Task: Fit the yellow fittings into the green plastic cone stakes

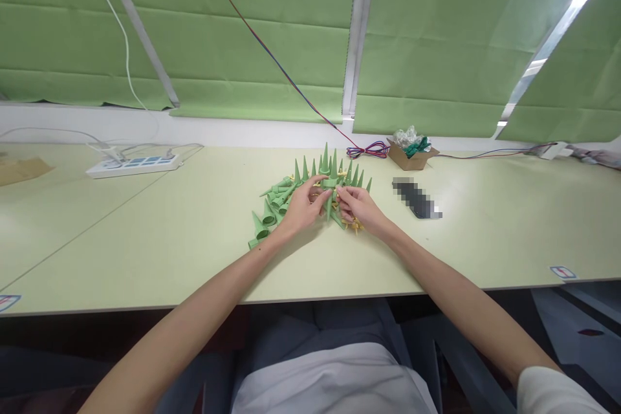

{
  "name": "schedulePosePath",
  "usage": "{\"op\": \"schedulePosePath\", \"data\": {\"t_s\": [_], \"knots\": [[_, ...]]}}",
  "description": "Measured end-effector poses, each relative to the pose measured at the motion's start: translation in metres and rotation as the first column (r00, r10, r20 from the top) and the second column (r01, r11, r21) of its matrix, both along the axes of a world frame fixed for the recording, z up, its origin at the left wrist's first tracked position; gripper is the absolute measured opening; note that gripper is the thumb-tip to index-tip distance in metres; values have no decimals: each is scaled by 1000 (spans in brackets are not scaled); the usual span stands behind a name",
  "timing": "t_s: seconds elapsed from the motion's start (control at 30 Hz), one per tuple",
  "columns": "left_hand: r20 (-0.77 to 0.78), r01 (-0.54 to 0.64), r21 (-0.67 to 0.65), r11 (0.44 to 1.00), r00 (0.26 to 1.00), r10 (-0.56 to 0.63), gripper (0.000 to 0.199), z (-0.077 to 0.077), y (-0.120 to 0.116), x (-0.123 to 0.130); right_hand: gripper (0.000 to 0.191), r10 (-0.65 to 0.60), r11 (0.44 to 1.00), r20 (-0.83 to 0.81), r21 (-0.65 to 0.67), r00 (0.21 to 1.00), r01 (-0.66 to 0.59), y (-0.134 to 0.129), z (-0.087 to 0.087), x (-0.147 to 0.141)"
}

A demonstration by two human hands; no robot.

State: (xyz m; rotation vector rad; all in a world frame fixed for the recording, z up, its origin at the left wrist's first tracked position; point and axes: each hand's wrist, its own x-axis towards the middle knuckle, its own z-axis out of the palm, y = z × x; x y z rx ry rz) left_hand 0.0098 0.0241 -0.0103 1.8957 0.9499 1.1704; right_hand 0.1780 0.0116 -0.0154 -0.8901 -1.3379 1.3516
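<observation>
One brown sheet [24, 171]: lies at the far left of the counter [160, 239].
Power strip [130, 170]: white, toward the rear edge.
Loose green cones [262, 228]: clustered left of centre, several on their sides.
Left hand [301, 207]: thumb and forefinger clamped on a green cone piece [330, 184].
Piece position: between both hands, mid-counter, in front of upright green cones [305, 170].
Right hand [359, 207]: fingertips drawn in at the piece's right side; cannot tell whether they grip it.
Yellow parts [356, 228]: just beside the right hand.
Cable coil [367, 151]: red and blue, at the rear.
Carton [408, 162]: open, holding crumpled plastic [406, 137].
Dark flat object [418, 200]: pixelated, nearer than the carton.
</observation>
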Motion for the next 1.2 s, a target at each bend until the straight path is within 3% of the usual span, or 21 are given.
{"op": "schedulePosePath", "data": {"t_s": [0.43,0.63,0.83,1.0,1.2], "knots": [[-20,-39,8,999,999,39,48,1,-1,0,52,9,997,5,79,1000,-10,1,-5,0],[48,-13,-116,993,999,19,51,4,-4,2,49,-88,984,147,166,985,63,2,-7,1],[101,39,-224,974,995,-17,63,1,-2,0,38,-337,871,391,474,856,127,2,-6,6],[108,39,-273,961,994,-10,67,1,-1,0,34,-421,805,448,585,789,97,-1,-4,7],[132,50,-260,964,991,-16,67,1,0,0,35,-366,854,424,507,828,118,1,-6,6]]}}
